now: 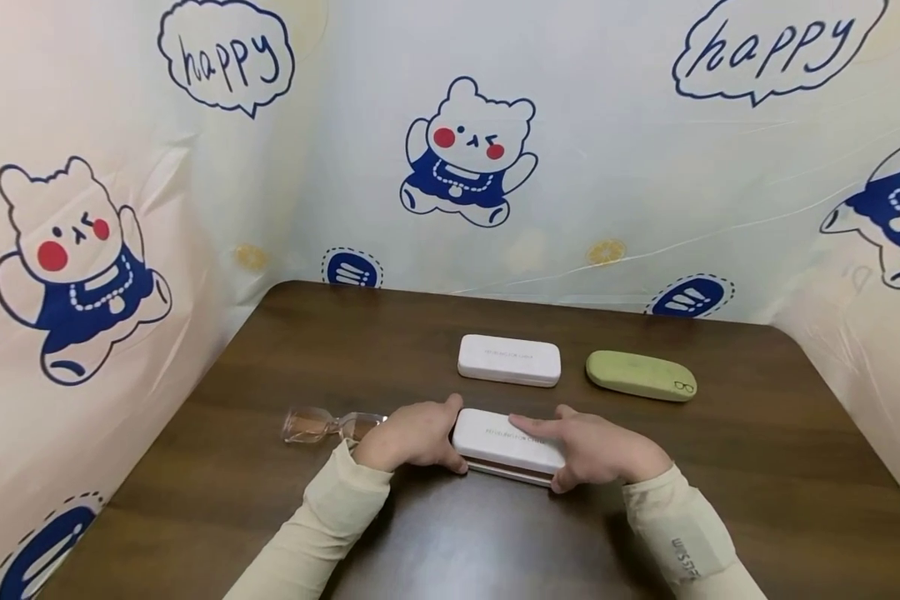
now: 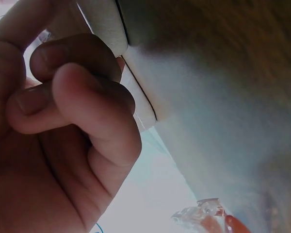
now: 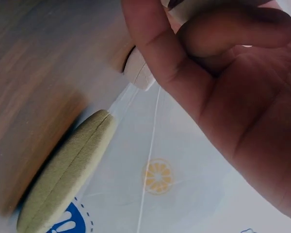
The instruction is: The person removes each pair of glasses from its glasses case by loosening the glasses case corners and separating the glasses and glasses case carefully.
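Observation:
A white glasses case (image 1: pixel 491 437) lies near the middle of the table, its lid raised by a narrow gap along the near side. My left hand (image 1: pixel 418 435) grips its left end, thumb at the near edge and a finger at the far corner. At the right end my right hand (image 1: pixel 598 446) holds the case, with one finger across the top of the lid and the thumb at the near edge. The left wrist view shows several curled fingers (image 2: pixel 102 111). What is inside the case is hidden.
Clear-framed glasses (image 1: pixel 311 425) lie left of the left hand, partly covered by it. Farther back are a second white glasses case (image 1: pixel 508 360) and, to its right, a green glasses case (image 1: pixel 640 375). A printed curtain (image 1: pixel 570 192) surrounds the table (image 1: pixel 330 333).

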`<move>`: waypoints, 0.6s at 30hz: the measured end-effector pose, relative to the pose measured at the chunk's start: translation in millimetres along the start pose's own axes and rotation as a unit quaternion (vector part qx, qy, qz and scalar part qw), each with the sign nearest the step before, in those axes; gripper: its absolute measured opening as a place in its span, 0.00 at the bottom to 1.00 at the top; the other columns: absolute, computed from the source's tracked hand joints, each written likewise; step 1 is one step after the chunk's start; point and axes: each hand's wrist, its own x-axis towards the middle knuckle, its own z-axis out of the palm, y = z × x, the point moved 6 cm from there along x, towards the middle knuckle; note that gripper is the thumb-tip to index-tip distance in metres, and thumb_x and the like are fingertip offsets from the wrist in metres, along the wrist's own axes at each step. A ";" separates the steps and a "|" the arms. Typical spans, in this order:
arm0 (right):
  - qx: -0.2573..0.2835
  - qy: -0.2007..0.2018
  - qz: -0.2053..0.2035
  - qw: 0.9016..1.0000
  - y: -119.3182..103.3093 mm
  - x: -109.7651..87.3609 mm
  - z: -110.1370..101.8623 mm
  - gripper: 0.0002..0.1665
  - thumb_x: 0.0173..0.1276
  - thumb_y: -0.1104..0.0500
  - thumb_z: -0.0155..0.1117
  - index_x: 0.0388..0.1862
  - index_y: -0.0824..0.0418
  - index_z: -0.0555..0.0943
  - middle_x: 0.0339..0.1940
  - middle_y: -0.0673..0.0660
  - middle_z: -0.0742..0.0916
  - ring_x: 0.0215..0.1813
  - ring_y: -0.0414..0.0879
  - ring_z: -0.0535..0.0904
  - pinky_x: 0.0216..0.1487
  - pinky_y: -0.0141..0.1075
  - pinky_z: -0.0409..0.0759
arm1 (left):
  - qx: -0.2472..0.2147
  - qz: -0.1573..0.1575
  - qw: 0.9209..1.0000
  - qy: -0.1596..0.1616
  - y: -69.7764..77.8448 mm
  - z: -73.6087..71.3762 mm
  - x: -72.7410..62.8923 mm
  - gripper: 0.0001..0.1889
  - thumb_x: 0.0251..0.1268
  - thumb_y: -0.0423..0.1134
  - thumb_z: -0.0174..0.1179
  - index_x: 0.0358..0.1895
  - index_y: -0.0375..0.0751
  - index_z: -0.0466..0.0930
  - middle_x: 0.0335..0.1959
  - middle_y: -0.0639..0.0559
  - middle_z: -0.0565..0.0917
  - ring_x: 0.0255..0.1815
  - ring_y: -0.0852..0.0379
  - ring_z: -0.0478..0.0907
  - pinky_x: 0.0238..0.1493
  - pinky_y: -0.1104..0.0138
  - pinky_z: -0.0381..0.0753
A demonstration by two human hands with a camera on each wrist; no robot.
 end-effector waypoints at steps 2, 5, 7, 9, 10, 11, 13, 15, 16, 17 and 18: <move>-0.003 0.001 0.012 1.000 0.0 -1.2 -2.8 0.59 0.46 0.60 0.84 0.78 0.41 0.67 0.43 0.57 0.74 0.37 0.48 0.74 0.43 0.46 0.75 | 0.006 0.001 1.000 0.000 2.5 -2.7 3.4 0.34 0.45 0.52 0.80 0.47 0.42 0.67 0.30 0.52 0.80 0.29 0.53 0.78 0.36 0.55 0.78; -0.006 0.002 0.025 1.000 -0.7 -2.2 -3.4 0.61 0.46 0.62 0.84 0.78 0.39 0.66 0.44 0.59 0.74 0.35 0.49 0.74 0.42 0.47 0.75 | 0.013 0.001 1.000 0.000 5.1 -4.8 5.2 0.33 0.46 0.52 0.79 0.47 0.42 0.67 0.29 0.52 0.79 0.28 0.53 0.77 0.35 0.55 0.78; -0.008 0.002 0.029 1.000 -0.9 -2.8 -1.8 0.61 0.46 0.63 0.84 0.78 0.39 0.66 0.44 0.60 0.73 0.33 0.49 0.74 0.42 0.48 0.76 | 0.016 0.000 1.000 -0.001 6.2 -4.7 4.7 0.33 0.46 0.51 0.79 0.47 0.41 0.67 0.28 0.52 0.79 0.27 0.53 0.77 0.34 0.55 0.78; -0.008 0.008 0.031 0.999 -1.9 -3.5 0.1 0.62 0.45 0.64 0.85 0.78 0.39 0.66 0.44 0.60 0.73 0.32 0.49 0.74 0.42 0.48 0.76 | 0.018 -0.001 1.000 -0.001 7.0 -3.9 3.6 0.34 0.46 0.51 0.78 0.49 0.40 0.67 0.27 0.53 0.78 0.26 0.53 0.76 0.34 0.55 0.78; -0.008 0.010 0.034 0.999 -2.5 -3.7 1.4 0.62 0.45 0.64 0.85 0.78 0.39 0.66 0.44 0.61 0.73 0.32 0.49 0.74 0.42 0.48 0.76 | 0.020 -0.002 1.000 -0.002 7.4 -3.1 3.0 0.34 0.46 0.50 0.77 0.50 0.40 0.66 0.27 0.53 0.78 0.26 0.53 0.76 0.34 0.55 0.77; -0.007 0.013 0.036 0.999 -3.2 -4.1 2.9 0.63 0.45 0.64 0.85 0.78 0.40 0.66 0.45 0.62 0.73 0.31 0.50 0.74 0.41 0.48 0.76 | 0.022 -0.004 1.000 -0.004 7.7 -2.4 2.4 0.34 0.46 0.50 0.77 0.51 0.39 0.66 0.26 0.53 0.77 0.26 0.53 0.75 0.33 0.55 0.77; -0.007 0.018 0.044 0.999 -5.2 -3.9 6.5 0.64 0.44 0.65 0.85 0.79 0.39 0.65 0.50 0.68 0.74 0.29 0.49 0.74 0.40 0.47 0.77 | 0.028 -0.011 1.000 -0.009 8.5 -0.9 1.0 0.36 0.47 0.47 0.75 0.54 0.36 0.65 0.25 0.53 0.77 0.25 0.53 0.75 0.33 0.55 0.77; -0.010 0.023 0.049 0.998 -8.4 -3.6 9.6 0.65 0.44 0.66 0.85 0.79 0.38 0.64 0.50 0.70 0.73 0.26 0.48 0.74 0.37 0.46 0.77 | 0.035 -0.022 0.999 -0.016 9.0 1.0 -0.4 0.37 0.47 0.45 0.74 0.58 0.35 0.64 0.24 0.53 0.77 0.25 0.53 0.75 0.33 0.56 0.77; -0.012 0.025 0.049 0.998 -10.2 -3.4 10.8 0.65 0.44 0.66 0.85 0.79 0.39 0.64 0.49 0.69 0.73 0.24 0.48 0.74 0.35 0.46 0.76 | 0.038 -0.028 0.999 -0.020 9.3 1.5 -1.1 0.38 0.47 0.45 0.74 0.59 0.34 0.64 0.25 0.52 0.77 0.25 0.53 0.75 0.33 0.55 0.78; -0.014 0.027 0.049 0.998 -11.8 -3.2 11.7 0.66 0.43 0.67 0.85 0.79 0.39 0.63 0.47 0.68 0.73 0.23 0.49 0.73 0.33 0.46 0.76 | 0.040 -0.033 0.998 -0.025 9.2 1.8 -2.1 0.39 0.47 0.45 0.74 0.60 0.33 0.64 0.25 0.52 0.78 0.26 0.52 0.76 0.34 0.55 0.78; -0.019 0.027 0.051 0.998 -13.0 -2.6 12.6 0.66 0.44 0.68 0.85 0.79 0.38 0.63 0.46 0.67 0.73 0.22 0.48 0.73 0.33 0.45 0.76 | 0.040 -0.038 0.998 -0.028 9.3 1.8 -3.1 0.39 0.47 0.45 0.75 0.59 0.34 0.64 0.26 0.51 0.79 0.27 0.52 0.77 0.35 0.55 0.78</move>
